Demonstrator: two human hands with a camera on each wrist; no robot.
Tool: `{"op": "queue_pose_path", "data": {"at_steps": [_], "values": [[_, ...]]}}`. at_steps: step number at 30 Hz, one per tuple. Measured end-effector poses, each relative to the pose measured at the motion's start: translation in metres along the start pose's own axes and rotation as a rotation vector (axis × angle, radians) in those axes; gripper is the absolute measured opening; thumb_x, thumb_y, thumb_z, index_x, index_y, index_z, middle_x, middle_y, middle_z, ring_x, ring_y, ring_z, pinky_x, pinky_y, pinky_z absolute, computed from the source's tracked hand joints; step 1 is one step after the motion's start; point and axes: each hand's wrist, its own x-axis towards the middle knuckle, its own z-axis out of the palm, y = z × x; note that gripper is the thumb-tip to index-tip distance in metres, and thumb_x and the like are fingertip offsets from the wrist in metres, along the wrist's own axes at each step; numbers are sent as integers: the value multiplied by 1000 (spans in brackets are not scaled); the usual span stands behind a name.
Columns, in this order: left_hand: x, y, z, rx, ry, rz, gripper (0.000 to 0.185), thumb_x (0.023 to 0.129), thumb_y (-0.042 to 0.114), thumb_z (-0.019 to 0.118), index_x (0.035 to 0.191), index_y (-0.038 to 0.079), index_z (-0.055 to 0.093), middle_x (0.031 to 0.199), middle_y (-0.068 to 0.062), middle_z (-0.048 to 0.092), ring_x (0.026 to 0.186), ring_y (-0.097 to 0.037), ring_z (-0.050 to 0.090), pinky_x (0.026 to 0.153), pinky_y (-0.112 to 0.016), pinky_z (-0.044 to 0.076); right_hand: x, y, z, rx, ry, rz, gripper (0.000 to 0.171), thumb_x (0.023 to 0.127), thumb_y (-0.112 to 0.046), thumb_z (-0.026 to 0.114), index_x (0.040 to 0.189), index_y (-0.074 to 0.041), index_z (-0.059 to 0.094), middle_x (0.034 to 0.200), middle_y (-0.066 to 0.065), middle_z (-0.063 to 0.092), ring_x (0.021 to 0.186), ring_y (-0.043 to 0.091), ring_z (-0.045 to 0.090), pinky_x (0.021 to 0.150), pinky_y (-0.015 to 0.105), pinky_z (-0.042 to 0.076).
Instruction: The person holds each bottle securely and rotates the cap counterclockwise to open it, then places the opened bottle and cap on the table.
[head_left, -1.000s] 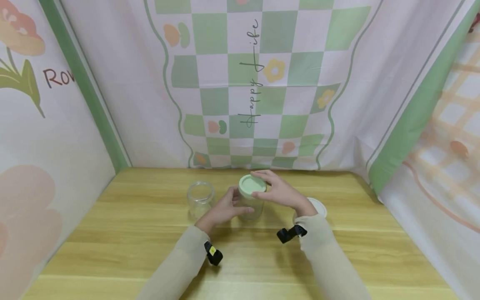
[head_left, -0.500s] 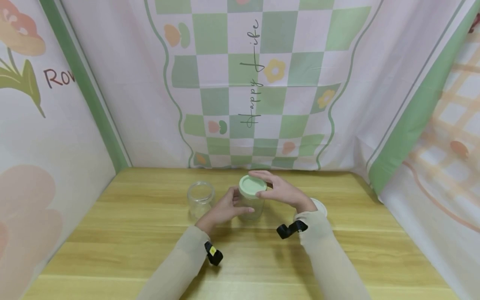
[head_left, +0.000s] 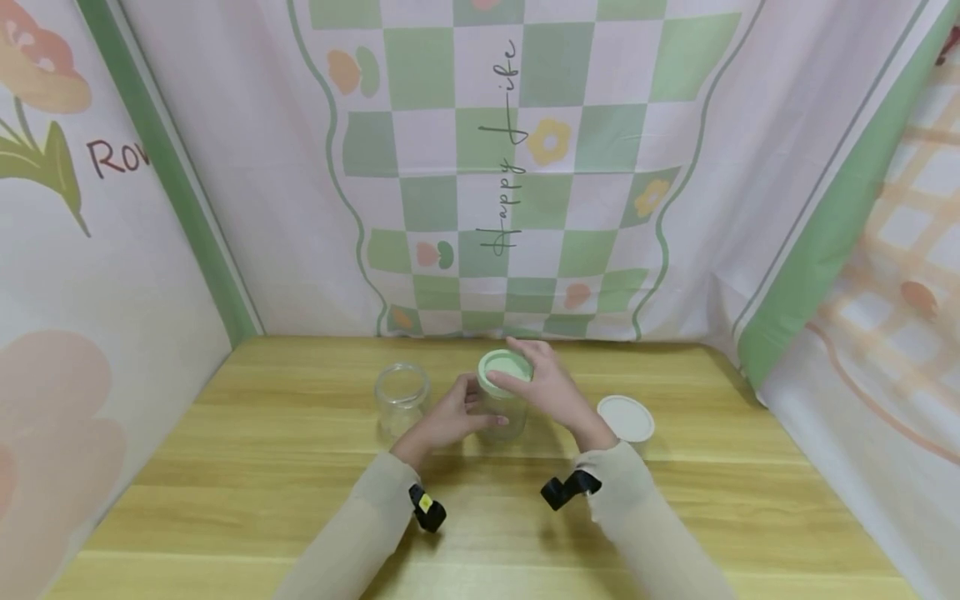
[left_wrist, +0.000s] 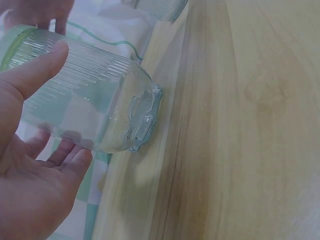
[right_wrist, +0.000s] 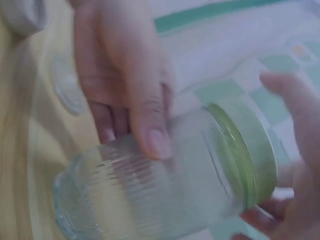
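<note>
A clear ribbed glass jar (head_left: 504,417) with a pale green lid (head_left: 505,367) stands on the table in the head view. My left hand (head_left: 450,415) grips its body, the thumb in front and the fingers behind. In the left wrist view, the jar's scalloped base (left_wrist: 142,117) meets the tabletop. My right hand (head_left: 543,383) is at the lid. Its thumb reaches over the lid's top in the head view but stands off the rim in the blurred right wrist view, while bent fingertips (right_wrist: 260,217) sit by the rim's other side.
An open glass jar (head_left: 402,400) stands left of the left hand. To the right is a white lid (head_left: 626,418), apparently on a container partly behind the right forearm. A patterned curtain (head_left: 495,275) hangs along the back edge of the wooden table (head_left: 480,533).
My right hand has turned about the lid, its wrist shifting left and nearer and its thumb moving over the lid's top. More of the white lid shows. The left hand and jars stay put.
</note>
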Motion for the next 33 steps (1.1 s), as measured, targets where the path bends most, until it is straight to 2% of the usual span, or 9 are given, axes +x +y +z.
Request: {"op": "queue_pose_path", "data": {"at_steps": [3,7,12,20,33], "values": [[0,-1,0,10,8,-12,82,89,33,79,150,9,29,152,-15,36,140,-36,35,114,-53,31,-4,-8,7,-142,101,-1,92,86,-65,68,154,-11,39,146,18,37,129,36,38,97,57,44],[0,-1,0,10,12,-21,84,87,38,79,149,11,31,153,-14,34,141,-37,34,114,-54,31,-9,-14,15,-305,185,-35,96,83,-68,68,151,-5,42,142,19,39,124,35,38,95,53,44],[-1,0,0,17,11,-38,87,85,43,80,150,14,31,154,-10,33,142,-36,33,113,-55,32,-12,-15,21,-401,244,-86,91,86,-63,69,146,2,47,135,21,42,118,35,40,92,48,43],[-1,0,0,20,12,-44,90,83,47,81,150,15,31,153,-9,35,141,-34,34,114,-52,33,-13,-13,25,-353,262,-89,86,87,-57,72,143,5,50,130,20,44,115,33,40,81,43,49],[-2,1,0,26,20,-54,93,82,48,81,151,13,30,155,-13,33,142,-36,34,114,-54,32,-12,-7,23,-306,247,-105,84,86,-54,74,144,3,50,131,19,44,114,32,39,77,40,49]]}}
